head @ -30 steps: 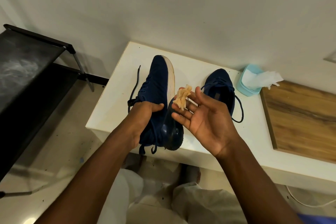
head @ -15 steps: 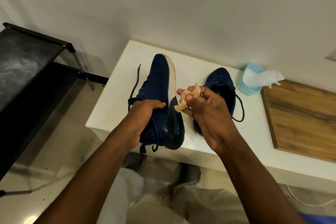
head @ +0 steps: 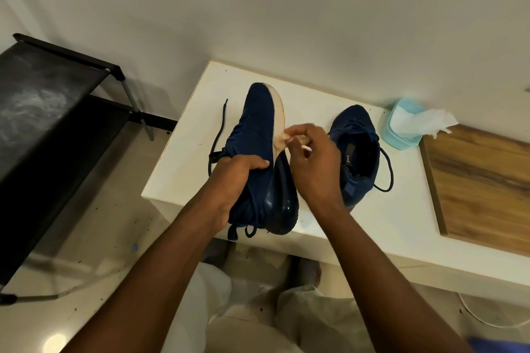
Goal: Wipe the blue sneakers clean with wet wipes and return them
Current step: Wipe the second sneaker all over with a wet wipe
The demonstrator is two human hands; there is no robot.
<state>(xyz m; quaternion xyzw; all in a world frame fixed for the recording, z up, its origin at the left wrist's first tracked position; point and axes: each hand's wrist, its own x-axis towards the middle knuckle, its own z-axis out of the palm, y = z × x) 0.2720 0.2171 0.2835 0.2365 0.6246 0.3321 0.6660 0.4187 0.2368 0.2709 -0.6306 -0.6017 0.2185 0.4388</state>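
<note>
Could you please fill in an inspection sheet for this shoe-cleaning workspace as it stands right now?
Surface: white table, a few dark specks.
Job's things: held sneaker tipped on its side, white sole edge toward the right hand; second sneaker resting upright on the table; soiled wipe at the held sneaker's sole edge; teal wipes pack near the wall, one wipe sticking out.
Clutter: wooden board on the table's right part.
Hands: left hand grips the held sneaker; right hand pinches the soiled wipe.
Cables: white cable on the floor, lower right.
Surroundings: black rack at the left; plain wall; speckled floor.
</note>
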